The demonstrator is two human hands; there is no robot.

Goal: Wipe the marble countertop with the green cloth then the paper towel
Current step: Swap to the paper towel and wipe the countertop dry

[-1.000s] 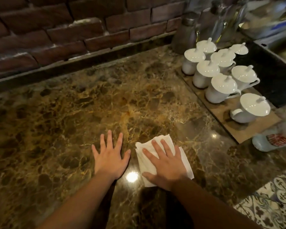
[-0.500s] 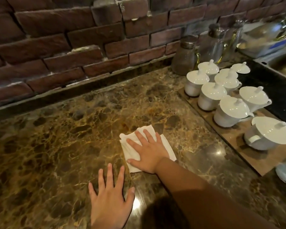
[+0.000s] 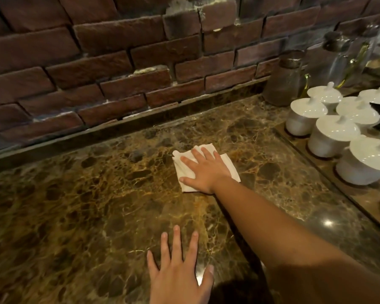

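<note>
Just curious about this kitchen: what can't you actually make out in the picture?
Head view:
- Middle of the paper towel: covered by the right hand.
- Heel of the left hand: cut off by the bottom edge.
- Outermost lidded white cups: cut off by the right edge.
- Glass jars: contents too dark, blurred.
- Green cloth: not in view.

The paper towel [image 3: 206,167] is white and folded into a rough square. It lies flat on the counter [image 3: 86,205], a polished brown marble with golden veins, a little away from the back edge. The right hand [image 3: 204,172] lies flat upon it and covers its middle, so only its edges show.
</note>
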